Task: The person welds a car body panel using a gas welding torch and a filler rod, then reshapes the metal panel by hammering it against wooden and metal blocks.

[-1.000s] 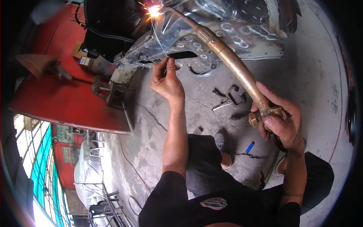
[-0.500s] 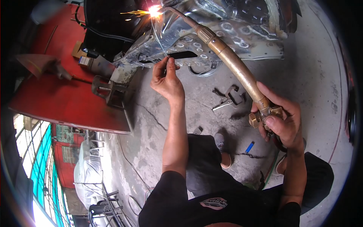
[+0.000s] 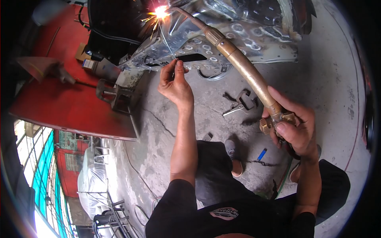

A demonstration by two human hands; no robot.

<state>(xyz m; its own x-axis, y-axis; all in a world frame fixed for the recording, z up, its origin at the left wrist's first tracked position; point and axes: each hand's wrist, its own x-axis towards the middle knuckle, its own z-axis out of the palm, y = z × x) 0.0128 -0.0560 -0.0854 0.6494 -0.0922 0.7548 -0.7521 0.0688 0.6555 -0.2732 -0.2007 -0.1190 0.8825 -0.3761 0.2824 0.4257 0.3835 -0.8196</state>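
My right hand (image 3: 295,127) is wrapped around the valve end of a brass gas welding torch (image 3: 248,67). The torch's thin bent tip reaches up and left to a bright glow (image 3: 161,12) that throws orange sparks. Between thumb and fingers, my left hand (image 3: 176,83) pinches a thin filler wire (image 3: 166,41), whose far end runs up into the glow. Behind both lies a bare sheet-metal car panel (image 3: 246,37) with several round spot marks and an oblong slot. The glare hides the exact contact point at its upper left edge.
Locking pliers (image 3: 241,104) and a blue marker-like object (image 3: 262,154) lie on the concrete floor. A wire coil (image 3: 216,74) sits under the panel. At left is a red car panel (image 3: 75,107) with a clamp (image 3: 115,94) at its edge. Hoses (image 3: 283,180) trail near my feet.
The torch and my right hand have shifted very slightly left. The sparks now spray shorter and more downward than the long leftward streaks before. My left hand stays in place.
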